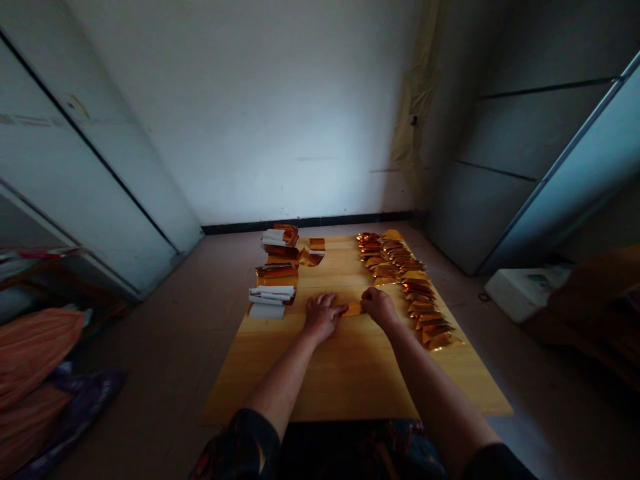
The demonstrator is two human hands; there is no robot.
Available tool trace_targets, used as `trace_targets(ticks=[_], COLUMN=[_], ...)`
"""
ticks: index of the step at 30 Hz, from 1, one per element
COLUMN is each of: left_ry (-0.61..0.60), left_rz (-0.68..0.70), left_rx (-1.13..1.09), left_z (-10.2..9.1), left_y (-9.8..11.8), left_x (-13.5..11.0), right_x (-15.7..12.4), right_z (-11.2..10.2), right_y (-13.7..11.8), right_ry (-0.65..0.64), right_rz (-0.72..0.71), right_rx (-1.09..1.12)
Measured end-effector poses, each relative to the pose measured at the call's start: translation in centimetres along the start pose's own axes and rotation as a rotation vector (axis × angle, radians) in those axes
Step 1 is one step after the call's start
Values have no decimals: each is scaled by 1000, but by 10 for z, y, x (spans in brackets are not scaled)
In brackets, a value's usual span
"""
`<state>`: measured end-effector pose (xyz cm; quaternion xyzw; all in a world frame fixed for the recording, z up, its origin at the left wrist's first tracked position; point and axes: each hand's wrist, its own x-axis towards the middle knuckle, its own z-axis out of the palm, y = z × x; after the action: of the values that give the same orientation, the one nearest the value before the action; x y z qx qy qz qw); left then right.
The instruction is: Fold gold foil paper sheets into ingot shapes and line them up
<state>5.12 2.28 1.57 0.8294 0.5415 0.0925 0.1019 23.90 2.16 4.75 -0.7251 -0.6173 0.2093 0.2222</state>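
Note:
A small piece of gold foil paper [353,309] lies on the wooden board between my hands. My left hand [323,316] rests flat with fingers spread, its thumb or fingertip pressing the left end of the paper. My right hand [379,307] has its fingers pinched together at the paper's right end. To the left are stacks of gold foil sheets [277,275] and white-backed sheets [273,294]. On the right run rows of folded gold foil pieces [423,293], close beside my right hand.
The wooden board [350,380] stands before a white wall [280,133]. A loose gold sheet [313,257] lies near its back. A white box [525,293] sits on the floor at right, and orange cloth [40,353] lies at left. Grey cabinets flank both sides.

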Motion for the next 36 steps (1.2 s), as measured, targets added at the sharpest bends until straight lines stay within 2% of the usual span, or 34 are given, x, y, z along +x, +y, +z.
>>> trace_targets(ticks=[7,11,18,27,31,32,36], left_ry=[1,3,3,27,20,20,73], left_rz=[-3,-4,-19,-3,-21,-30,-41], left_rx=[2,-8,-53,-40,-41,-41,-84], left_z=[-1,-1,-1,-1,-3,-3,-5], left_y=[1,1,3,4,4,5,4], left_x=[-1,-2,-2,-4,-4,-3,-5], right_x=[3,5,6,-1,6,8,14], right_z=[8,8,6,-6,0,4,16], right_y=[-25,-27,-21,2,-10,-15,-24], right_ry=[-82,-94,-89,-44,-30,-77,-164], right_rz=[190,220,183,160,21,-13,-18], right_rx=[-184,-205,-212,-208,-21,25,1])
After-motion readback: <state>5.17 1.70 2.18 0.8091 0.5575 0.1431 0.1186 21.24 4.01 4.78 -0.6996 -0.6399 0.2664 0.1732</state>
